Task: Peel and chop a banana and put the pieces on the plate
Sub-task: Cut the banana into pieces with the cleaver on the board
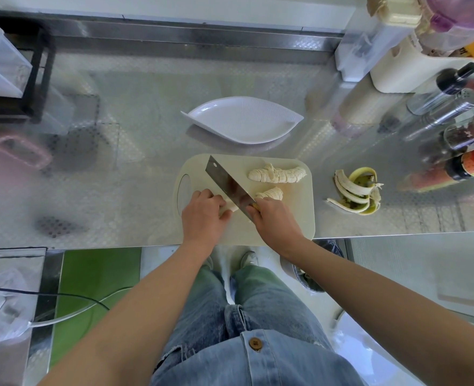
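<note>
knife handle [255,206]: hidden in right hand [275,220] | uncut banana [231,209]: mostly under left hand [202,215]

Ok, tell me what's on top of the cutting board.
Two rows of banana slices, the knife, and an uncut banana stub the left hand holds. The right hand hides the knife's handle.

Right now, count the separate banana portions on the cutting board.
3. A long sliced row at the board's far right; a shorter sliced stack just right of the knife; an uncut stub under the left hand. More may hide beneath it.
</note>
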Available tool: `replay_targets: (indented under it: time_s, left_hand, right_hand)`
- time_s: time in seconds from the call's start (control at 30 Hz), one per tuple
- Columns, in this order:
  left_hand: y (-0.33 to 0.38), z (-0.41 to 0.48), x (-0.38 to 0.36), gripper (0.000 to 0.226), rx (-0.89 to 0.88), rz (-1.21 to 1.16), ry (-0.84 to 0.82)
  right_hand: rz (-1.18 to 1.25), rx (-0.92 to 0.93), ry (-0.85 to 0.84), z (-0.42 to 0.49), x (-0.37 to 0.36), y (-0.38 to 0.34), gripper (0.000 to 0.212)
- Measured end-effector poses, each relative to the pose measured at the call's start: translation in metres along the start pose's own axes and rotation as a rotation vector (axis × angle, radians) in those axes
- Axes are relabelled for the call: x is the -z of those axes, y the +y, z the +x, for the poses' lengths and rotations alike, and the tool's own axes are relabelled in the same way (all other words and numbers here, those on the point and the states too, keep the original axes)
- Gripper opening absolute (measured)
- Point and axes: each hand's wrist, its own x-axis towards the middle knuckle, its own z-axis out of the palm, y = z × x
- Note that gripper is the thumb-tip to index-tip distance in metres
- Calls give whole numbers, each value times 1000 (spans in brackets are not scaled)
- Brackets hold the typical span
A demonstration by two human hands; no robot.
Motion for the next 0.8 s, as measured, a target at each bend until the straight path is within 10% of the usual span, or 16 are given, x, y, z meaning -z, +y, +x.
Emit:
replay_targets:
  time_s: [0.8]
  left_hand:
    - [-4,-6,0,26,3,-20,35]
  right_hand:
    - [4,-10,0,1,2,-3,35]
